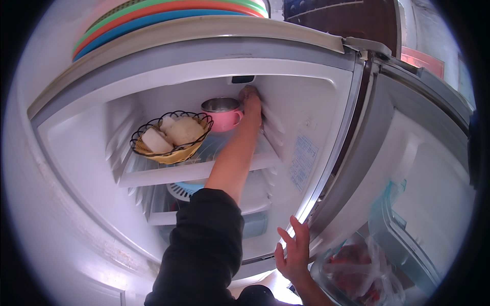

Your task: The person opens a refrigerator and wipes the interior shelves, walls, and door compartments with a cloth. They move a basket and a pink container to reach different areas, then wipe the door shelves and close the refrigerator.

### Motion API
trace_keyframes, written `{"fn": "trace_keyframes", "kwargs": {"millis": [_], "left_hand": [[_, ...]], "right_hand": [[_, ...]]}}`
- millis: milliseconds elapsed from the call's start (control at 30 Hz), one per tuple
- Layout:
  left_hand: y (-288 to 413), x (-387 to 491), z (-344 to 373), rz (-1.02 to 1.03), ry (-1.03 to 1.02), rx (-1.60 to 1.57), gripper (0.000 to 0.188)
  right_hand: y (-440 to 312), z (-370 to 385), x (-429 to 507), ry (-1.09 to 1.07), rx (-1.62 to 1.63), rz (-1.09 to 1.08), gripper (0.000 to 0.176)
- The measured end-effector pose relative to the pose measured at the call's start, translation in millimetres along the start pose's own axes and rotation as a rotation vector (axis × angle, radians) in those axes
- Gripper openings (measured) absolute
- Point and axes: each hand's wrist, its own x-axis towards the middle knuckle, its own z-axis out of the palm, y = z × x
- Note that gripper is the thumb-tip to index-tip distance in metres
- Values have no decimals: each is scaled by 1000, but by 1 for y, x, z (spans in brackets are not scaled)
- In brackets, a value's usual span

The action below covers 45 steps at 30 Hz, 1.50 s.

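My left hand (250, 95) reaches deep into an open refrigerator, at the back right corner of the upper shelf (199, 172). Its fingers are too small and hidden to tell whether they hold anything. Just left of it stands a pink cup with a metal inner wall and a handle (222, 119). Further left, a wicker basket with a black looped rim (176, 156) holds several pale, whitish food pieces (185, 131). Low at the right, my right hand (293, 248) is raised near the refrigerator's edge, fingers apart and empty.
Below are a light blue basket (185, 189) and a bluish drawer (254, 225). The open door (421, 153) stands at the right, with a teal plastic bin (402, 237) and a plastic bag of red items (352, 267). Colored round plastic lids or basins (164, 19) lie on top.
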Motion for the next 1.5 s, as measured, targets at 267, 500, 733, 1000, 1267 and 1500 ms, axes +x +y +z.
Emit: {"fn": "trace_keyframes", "kwargs": {"millis": [267, 500, 733, 1000, 1267, 1500], "left_hand": [[-20, 97, 1, 43, 111, -93, 56], [-23, 102, -1, 203, 90, 43, 54], [-12, 58, -4, 163, 57, 112, 67], [6, -29, 2, 151, 182, 306, 67], [35, -137, 6, 24, 135, 407, 60], [24, -223, 5, 242, 212, 517, 44]], "right_hand": [[0, 0, 2, -44, -74, 1, 43], [-3, 1, 2, -62, -53, 60, 38], [2, 2, 3, 3, -64, -45, 43], [-1, 4, 3, 25, -23, -46, 40], [-2, 5, 0, 57, 104, -80, 37], [0, 8, -5, 70, 259, 9, 34]]}}
